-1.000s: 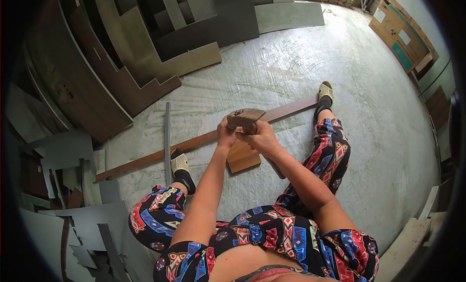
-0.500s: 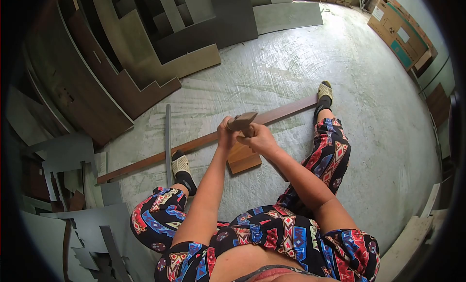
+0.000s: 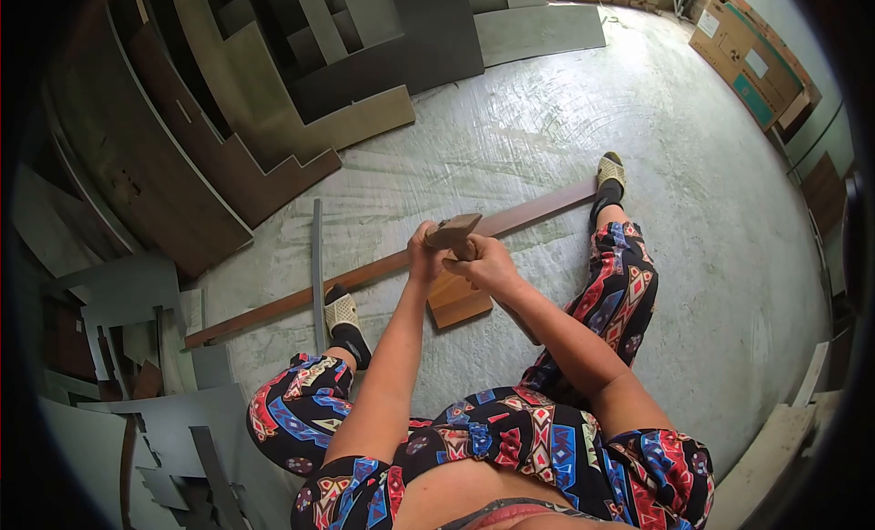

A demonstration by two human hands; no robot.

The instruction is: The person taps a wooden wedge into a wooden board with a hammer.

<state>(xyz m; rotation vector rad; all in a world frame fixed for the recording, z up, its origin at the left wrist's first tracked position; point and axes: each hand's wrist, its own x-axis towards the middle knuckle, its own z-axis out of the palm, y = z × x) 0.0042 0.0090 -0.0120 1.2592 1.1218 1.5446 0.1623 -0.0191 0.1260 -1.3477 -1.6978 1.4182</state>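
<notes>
Between my legs lies a long brown strip [image 3: 538, 211], running diagonally over the floor. A wooden block [image 3: 458, 302] rests under and beside it, below my hands. My right hand [image 3: 489, 267] is wrapped round the handle of a hammer [image 3: 454, 231], close to the head; the handle's end shows below my forearm. Just left of the hammer head, my left hand [image 3: 426, 254] is closed over the strip, and what its fingers hold is hidden behind the head. A narrow grey strip [image 3: 317, 266] lies across the brown one, beside my left foot.
Large boards [image 3: 137, 156] lean at the left and top. Cut grey panels [image 3: 137, 288] are piled at the lower left. A cardboard box [image 3: 752, 61] stands at the upper right, and pale boards [image 3: 775, 457] lie at the lower right.
</notes>
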